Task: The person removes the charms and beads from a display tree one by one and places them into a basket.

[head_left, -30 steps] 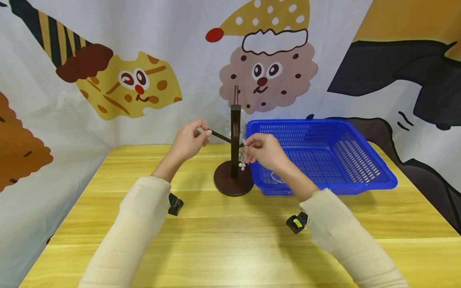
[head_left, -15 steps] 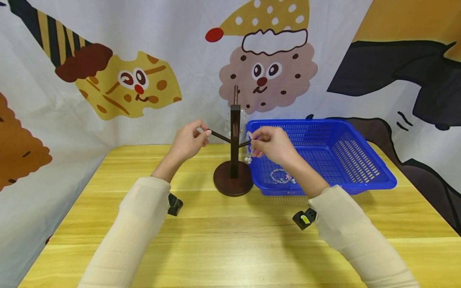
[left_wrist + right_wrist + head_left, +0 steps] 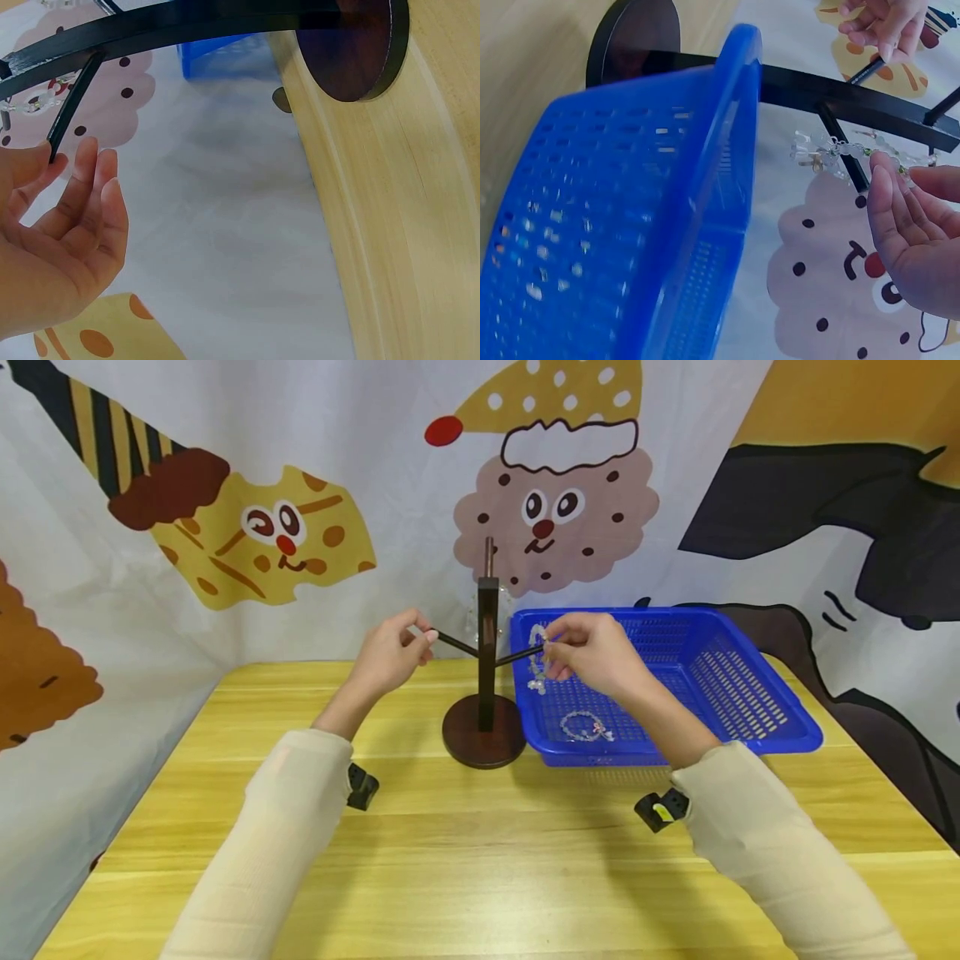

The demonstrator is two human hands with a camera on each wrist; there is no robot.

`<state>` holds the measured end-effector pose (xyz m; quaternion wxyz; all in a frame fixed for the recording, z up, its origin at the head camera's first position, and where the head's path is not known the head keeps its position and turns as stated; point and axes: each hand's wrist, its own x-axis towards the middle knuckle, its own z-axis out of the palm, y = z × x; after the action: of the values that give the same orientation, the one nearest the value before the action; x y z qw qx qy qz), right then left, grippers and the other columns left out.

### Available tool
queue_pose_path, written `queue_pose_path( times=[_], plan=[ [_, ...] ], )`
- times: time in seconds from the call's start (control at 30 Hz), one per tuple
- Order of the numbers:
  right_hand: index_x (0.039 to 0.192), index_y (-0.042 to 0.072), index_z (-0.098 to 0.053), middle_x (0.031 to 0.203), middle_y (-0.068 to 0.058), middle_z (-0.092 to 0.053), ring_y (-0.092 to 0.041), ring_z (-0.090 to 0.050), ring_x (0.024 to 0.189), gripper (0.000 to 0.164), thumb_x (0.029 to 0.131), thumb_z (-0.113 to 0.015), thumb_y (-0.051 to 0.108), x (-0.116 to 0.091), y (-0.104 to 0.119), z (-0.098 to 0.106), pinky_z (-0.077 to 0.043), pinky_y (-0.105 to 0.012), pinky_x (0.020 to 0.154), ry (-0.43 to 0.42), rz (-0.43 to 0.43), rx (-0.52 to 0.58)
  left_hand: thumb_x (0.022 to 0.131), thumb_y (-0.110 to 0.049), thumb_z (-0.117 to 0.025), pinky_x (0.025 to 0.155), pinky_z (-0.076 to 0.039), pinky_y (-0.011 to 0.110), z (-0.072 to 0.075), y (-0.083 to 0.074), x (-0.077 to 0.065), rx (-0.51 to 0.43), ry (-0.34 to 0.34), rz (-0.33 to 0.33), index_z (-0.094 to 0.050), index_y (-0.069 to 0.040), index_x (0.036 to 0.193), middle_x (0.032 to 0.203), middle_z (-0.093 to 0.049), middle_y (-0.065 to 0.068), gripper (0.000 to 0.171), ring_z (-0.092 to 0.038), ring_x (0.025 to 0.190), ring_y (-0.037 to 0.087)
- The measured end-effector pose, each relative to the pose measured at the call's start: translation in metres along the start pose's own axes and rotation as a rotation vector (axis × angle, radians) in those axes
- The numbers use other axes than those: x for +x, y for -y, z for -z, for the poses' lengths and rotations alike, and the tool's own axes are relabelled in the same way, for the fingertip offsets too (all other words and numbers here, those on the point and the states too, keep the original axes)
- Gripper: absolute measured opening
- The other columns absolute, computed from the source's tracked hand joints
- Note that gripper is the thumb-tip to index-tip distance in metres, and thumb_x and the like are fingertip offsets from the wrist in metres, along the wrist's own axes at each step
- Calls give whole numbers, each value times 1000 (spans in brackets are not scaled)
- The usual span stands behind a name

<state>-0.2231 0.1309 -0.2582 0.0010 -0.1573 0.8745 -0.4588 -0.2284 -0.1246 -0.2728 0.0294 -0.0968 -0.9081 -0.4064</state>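
Observation:
A dark wooden stand (image 3: 487, 685) with a round base rises from the table, and short pegs stick out from its post. My left hand (image 3: 390, 653) pinches the tip of the left peg (image 3: 456, 643) between thumb and finger. On the other side, my right hand (image 3: 596, 652) pinches a clear beaded bracelet (image 3: 537, 681). In the right wrist view this bracelet (image 3: 843, 148) crosses the right peg (image 3: 853, 169) near its free end, its flower-like charm hanging beyond the peg. Behind the post hangs another beaded bracelet (image 3: 506, 602), partly hidden.
A blue plastic basket (image 3: 780, 745) stands right beside the stand, under my right hand. In it lies a beaded bracelet (image 3: 579, 727) with a pink charm. A cartoon-printed cloth (image 3: 405, 568) hangs behind the wooden table (image 3: 480, 860).
My right hand has moved right, drawing the bracelet outward along the right peg toward its tip, over the basket. The left hand has stayed on its peg.

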Motion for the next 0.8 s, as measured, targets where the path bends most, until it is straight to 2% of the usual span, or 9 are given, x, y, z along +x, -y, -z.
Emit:
queue_pose_path(
  times=[0.4,0.63,0.8],
  plan=[
    [107,-6,-60,79,-17,-66,-16,-62,60,20,89,-58,4,-19,-5,32,-50,-26,58,-1,-8,-110,97,-23,-47,56,-38,31,-1,0,0,0,-1,-4,-54,-8,102,79,-64,11,18,-57,70,23],
    [109,-4,-59,78,-13,-65,-15,-61,62,23,90,-58,9,-31,-16,54,-50,-26,58,7,-38,-183,97,-23,-47,58,-40,32,-1,1,0,-13,-2,-4,-55,-7,104,79,-64,11,20,-58,72,22],
    [110,-4,-59,84,-16,-65,-16,-60,64,23,93,-54,11,-39,-28,66,-50,-26,58,4,-65,-196,97,-24,-46,58,-40,32,-2,2,1,-18,1,1,-54,-8,103,79,-64,11,19,-58,72,22]
  ],
)
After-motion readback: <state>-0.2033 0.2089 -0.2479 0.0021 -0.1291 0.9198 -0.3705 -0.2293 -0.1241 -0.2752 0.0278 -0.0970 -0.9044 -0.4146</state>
